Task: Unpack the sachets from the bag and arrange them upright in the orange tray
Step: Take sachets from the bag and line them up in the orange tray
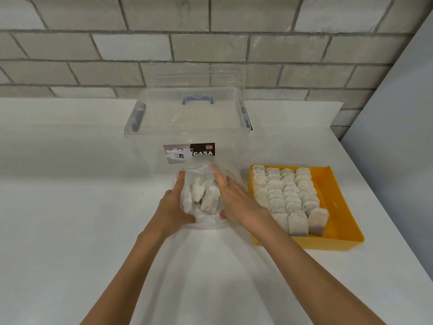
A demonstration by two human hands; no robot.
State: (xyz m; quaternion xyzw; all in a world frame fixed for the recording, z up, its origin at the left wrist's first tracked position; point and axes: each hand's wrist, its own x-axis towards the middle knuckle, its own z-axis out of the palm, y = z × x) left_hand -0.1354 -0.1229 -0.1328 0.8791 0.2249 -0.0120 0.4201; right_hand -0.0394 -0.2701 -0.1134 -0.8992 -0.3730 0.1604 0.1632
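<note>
A clear plastic bag (pixel 203 214) sits on the white table (pixel 70 207) in front of a see-through storage box (pixel 187 127). The box has its lid on, a blue handle (pixel 198 99) on top and a dark label (pixel 189 152) on its near wall; nothing can be made out inside it. In the bag a few pale sachets (pixel 209 195) lie tumbled and tilted against each other.

To the right of the bag, close beside it, the orange tray (pixel 337 184) holds four rows (pixel 285 195) of the same sachets. They stand upright and packed tight from the far wall to the near one. A strip along the tray's right side is bare.

The left hand (pixel 173 207) grips the bag's left side, its fingers nearly straight and together along the plastic and its thumb hooked in over the near edge. The right hand (pixel 236 202) holds the right side the same way, fingers together and laid up the plastic, thumb tucked at the near edge. The loose sachets lie between the two palms. Whether any fingertip touches them directly is not clear.
</note>
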